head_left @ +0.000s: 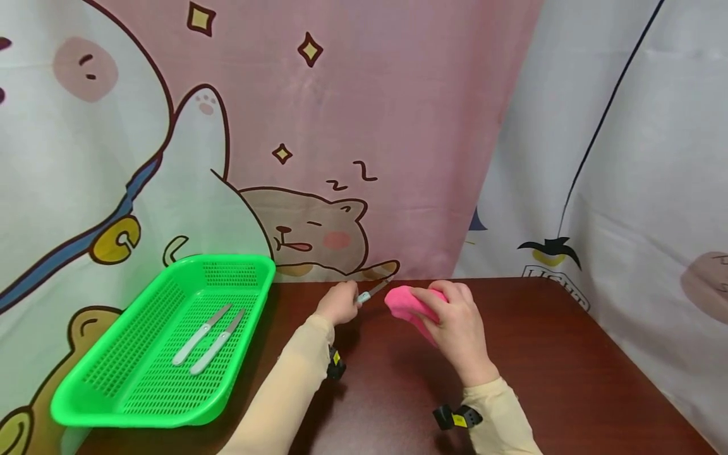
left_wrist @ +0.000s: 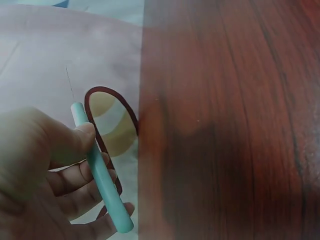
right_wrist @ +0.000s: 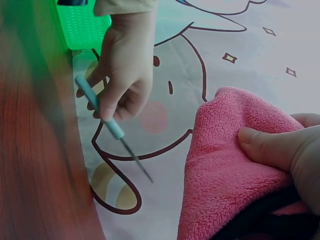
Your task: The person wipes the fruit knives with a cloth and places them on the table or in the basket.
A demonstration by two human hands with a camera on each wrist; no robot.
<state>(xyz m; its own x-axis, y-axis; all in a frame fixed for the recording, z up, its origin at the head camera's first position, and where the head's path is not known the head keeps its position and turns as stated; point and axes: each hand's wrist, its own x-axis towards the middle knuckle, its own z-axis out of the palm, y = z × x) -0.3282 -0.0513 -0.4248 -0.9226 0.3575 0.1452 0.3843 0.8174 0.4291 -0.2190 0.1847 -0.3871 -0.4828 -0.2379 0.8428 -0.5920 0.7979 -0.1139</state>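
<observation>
My left hand (head_left: 340, 303) grips a small knife by its pale blue-green handle (left_wrist: 102, 170), thumb on one side and fingers curled on the other. The knife's thin blade (right_wrist: 137, 159) points away from the hand, toward the right in the head view. Beside it, my right hand (head_left: 459, 325) holds a folded pink fluffy cloth (right_wrist: 237, 150), the thumb pressing on its face. Cloth and blade are apart, with a small gap between them. Both hands are above the far part of the brown table (head_left: 546, 366).
At the left stands a green plastic basket (head_left: 263, 309) with mesh sides. Two knives with whitish handles, a left one (head_left: 193, 344) and a right one (head_left: 212, 355), lie side by side in it. A printed curtain (head_left: 398, 126) hangs behind the table's back edge.
</observation>
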